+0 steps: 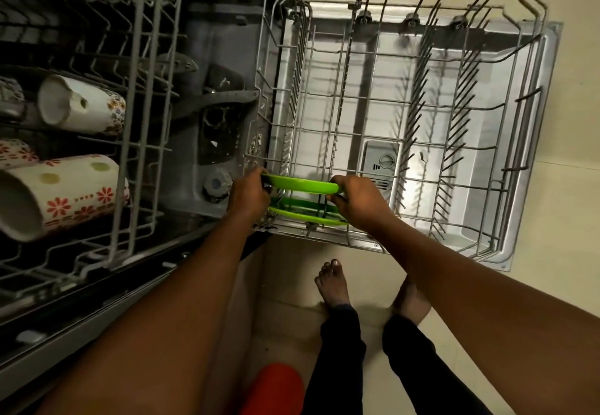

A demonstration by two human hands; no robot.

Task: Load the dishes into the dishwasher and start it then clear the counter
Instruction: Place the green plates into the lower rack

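Two hands, one plate: my left hand [248,195] curls round the left rim of the green plate [302,185] and my right hand [357,200] grips its right rim, fingers tucked under and thumb on top. The plate stands on edge at the near-left corner of the lower rack [537,96], down among the tines.

Just nearer to me, against the rack's near edge, a second green plate [302,216] stands in its slot. The two run parallel with a narrow gap between them.

Beyond the held plate, open rows of dark tines run to the rack's far and right edges, which gives plenty of room on that side. The rack sits pulled out over the lowered door [548,57], whose steel lip shows past the rack's right edge.

On my left it is tighter: the upper rack [143,122] juts out, its right edge near my left forearm. Two mugs lie on their sides in it, a white flowered mug [81,104] and a bigger red-flowered mug [61,194].

My bare feet stand on the pale floor [568,187], just off the lower rack's near edge.
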